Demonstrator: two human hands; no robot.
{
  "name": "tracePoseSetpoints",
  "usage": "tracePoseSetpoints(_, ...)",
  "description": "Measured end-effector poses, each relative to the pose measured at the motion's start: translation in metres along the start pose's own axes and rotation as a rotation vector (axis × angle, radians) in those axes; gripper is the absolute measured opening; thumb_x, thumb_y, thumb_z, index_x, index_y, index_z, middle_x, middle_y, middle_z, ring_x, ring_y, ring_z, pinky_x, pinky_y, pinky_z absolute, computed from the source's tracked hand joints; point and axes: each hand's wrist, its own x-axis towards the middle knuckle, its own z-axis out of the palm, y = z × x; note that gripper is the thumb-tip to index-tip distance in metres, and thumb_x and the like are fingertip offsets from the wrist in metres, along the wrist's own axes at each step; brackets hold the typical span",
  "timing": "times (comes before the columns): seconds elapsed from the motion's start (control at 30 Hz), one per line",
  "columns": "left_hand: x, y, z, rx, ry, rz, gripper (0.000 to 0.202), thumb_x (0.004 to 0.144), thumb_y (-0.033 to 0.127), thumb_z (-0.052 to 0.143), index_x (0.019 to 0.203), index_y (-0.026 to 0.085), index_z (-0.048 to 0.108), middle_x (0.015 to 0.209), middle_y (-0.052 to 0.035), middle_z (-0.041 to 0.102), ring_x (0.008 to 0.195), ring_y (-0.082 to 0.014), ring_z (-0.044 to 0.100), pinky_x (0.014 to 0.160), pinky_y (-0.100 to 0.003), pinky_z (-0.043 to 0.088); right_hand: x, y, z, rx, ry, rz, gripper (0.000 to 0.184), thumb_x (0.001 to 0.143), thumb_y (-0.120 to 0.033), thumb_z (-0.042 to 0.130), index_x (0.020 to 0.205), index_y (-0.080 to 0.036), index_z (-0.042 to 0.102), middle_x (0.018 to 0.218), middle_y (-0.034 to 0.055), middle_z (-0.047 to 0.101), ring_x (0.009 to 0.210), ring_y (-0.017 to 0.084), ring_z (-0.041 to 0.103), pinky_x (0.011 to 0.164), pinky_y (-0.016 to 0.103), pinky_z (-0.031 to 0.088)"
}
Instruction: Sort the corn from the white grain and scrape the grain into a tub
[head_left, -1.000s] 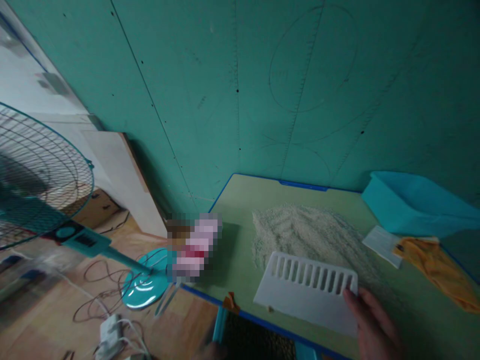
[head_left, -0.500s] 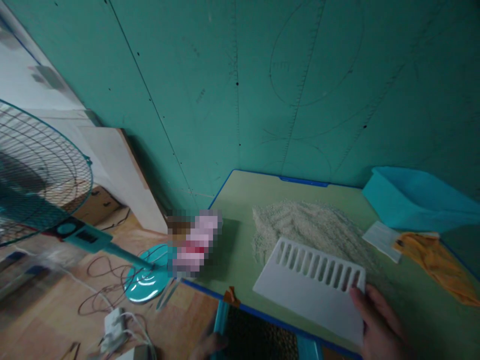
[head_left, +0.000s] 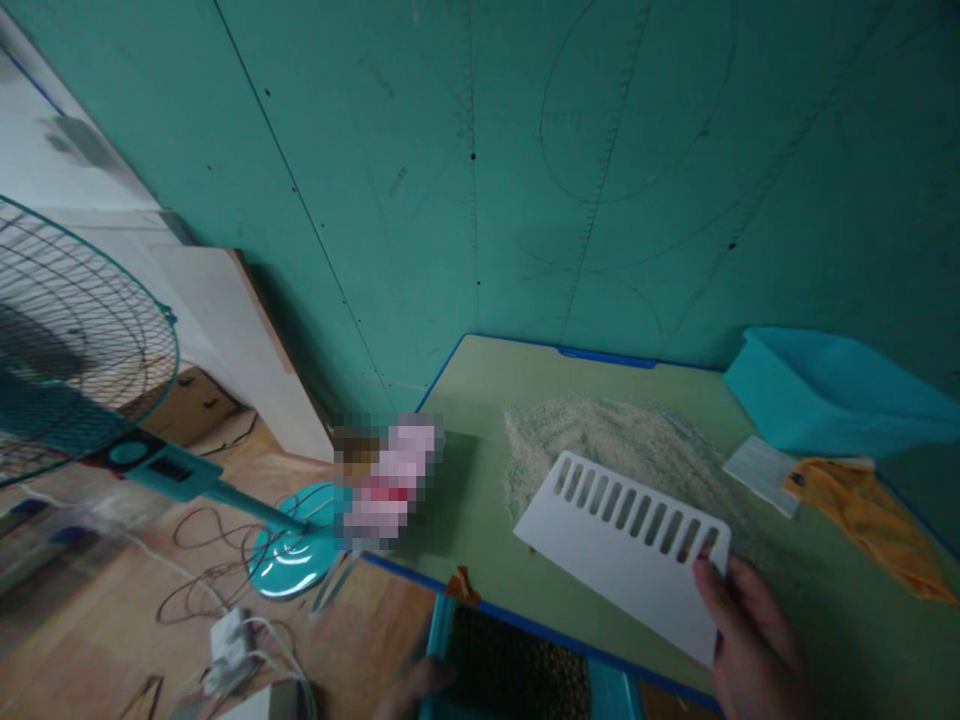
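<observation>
My right hand (head_left: 754, 630) is closed on the right end of a white plastic board with a row of slots (head_left: 622, 560), thumb on top. The board is tilted over the front of the table, in front of a heap of pale granular material (head_left: 600, 430). At the bottom edge, my left hand (head_left: 416, 688) is dim and partly cut off, with its fingers at the left wall of a blue bin (head_left: 441, 640). Dark and brown pellets (head_left: 517, 665) lie in the bin, below the table's front edge.
The green table (head_left: 480, 390) stands against a green wall. A blue tub (head_left: 832, 400), a white packet (head_left: 761, 475) and an orange cloth (head_left: 874, 510) lie on its right side. At the left are a fan (head_left: 165, 465), cables and a power strip (head_left: 229, 645).
The white board has risen slightly and tipped a little, still in my right hand. My left hand stays at the bin wall. The view has shifted slightly.
</observation>
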Motion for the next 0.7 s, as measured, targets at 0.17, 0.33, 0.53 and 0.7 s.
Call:
tracePoseSetpoints(0.17, -0.003, 0.005, -0.001, -0.006, -0.013, -0.005, 0.02, 0.075, 0.028, 0.062, 0.059, 0.017, 0.059, 0.066, 0.0028, 0.062, 0.067, -0.0144, 0.056, 0.065, -0.031, 0.045, 0.006, 0.006, -0.002, -0.057, -0.007, -0.031, 0.046, 0.059, -0.053, 0.069, 0.087, -0.019, 0.059, 0.076, 0.005, 0.068, 0.069, 0.024, 0.062, 0.055, 0.03, 0.048)
tracePoseSetpoints(0.33, -0.002, -0.001, -0.004, -0.018, 0.005, -0.001, 0.015, 0.072, 0.031, 0.064, 0.071, 0.016, 0.063, 0.068, 0.0013, 0.063, 0.068, -0.0156, 0.057, 0.068, -0.035, 0.046, 0.007, 0.01, -0.004, -0.065, -0.049, -0.043, 0.045, 0.06, -0.053, 0.069, 0.088, -0.019, 0.059, 0.077, 0.0053, 0.068, 0.069, 0.025, 0.062, 0.054, 0.031, 0.048)
tracePoseSetpoints(0.53, -0.003, 0.0, -0.004, -0.035, 0.022, -0.001, 0.016, 0.07, 0.031, 0.066, 0.075, 0.016, 0.064, 0.07, 0.0001, 0.065, 0.069, -0.0166, 0.058, 0.067, -0.034, 0.045, -0.003, -0.008, 0.004, 0.112, 0.063, 0.022, 0.05, 0.058, -0.054, 0.07, 0.092, -0.02, 0.055, 0.074, 0.0036, 0.067, 0.07, 0.024, 0.063, 0.06, 0.033, 0.049)
tracePoseSetpoints(0.7, -0.004, 0.006, 0.001, -0.052, 0.025, -0.04, 0.015, 0.074, 0.031, 0.061, 0.067, 0.018, 0.063, 0.066, 0.0018, 0.064, 0.071, -0.0175, 0.058, 0.065, -0.033, 0.044, -0.005, -0.016, 0.011, 0.105, 0.099, 0.038, 0.054, 0.054, -0.056, 0.071, 0.09, -0.019, 0.055, 0.072, 0.0037, 0.066, 0.068, 0.023, 0.063, 0.061, 0.034, 0.049)
